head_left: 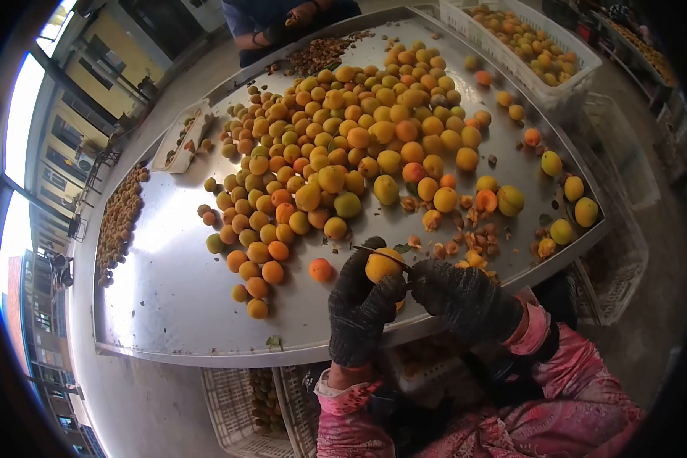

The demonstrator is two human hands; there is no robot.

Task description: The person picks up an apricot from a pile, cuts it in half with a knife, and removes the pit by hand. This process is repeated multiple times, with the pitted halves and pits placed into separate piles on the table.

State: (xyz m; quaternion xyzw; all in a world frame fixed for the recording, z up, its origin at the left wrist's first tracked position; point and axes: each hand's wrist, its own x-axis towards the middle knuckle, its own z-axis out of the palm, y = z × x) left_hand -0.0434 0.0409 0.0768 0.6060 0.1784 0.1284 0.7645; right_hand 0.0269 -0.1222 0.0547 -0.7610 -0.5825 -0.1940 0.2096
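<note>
Both of my hands wear dark knit gloves and meet over the near edge of the metal table (168,305). My left hand (359,309) is wrapped round a yellow apricot (383,265). My right hand (466,298) is closed on a thin knife (385,256), whose blade lies across the upper side of the fruit; the handle is hidden in the glove. Just beyond my hands lie loose apricot pits (477,240), torn flesh and an opened apricot half (485,201). A large pile of whole apricots (320,145) covers the middle of the table.
A white crate of apricots (527,49) stands at the far right corner. Pits (122,217) line the left edge near a white tray (183,137). Across the table is another person (282,27) in dark clothing. Plastic crates (240,408) sit below the near edge.
</note>
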